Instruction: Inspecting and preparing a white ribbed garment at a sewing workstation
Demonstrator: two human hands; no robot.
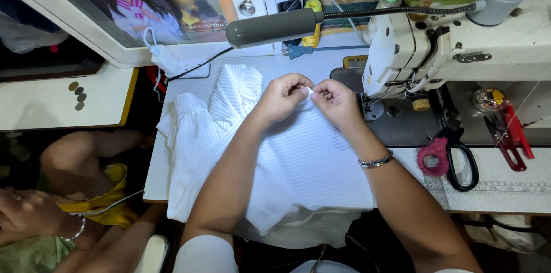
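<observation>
Both hands pinch a small white tab at the cloth (298, 158) edge: left hand (282, 98) and right hand (334, 101) closed on it, fingertips meeting. Cloth lies under the grip on the surface (505, 190). Sewing machine (459, 49) right of grip, nothing under needle yet; scissors (450, 158) unused.

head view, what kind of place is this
Probably a small home tailoring corner: an industrial sewing machine with a gooseneck lamp, scissors on the table, and both hands pinching white ribbed fabric.
</observation>
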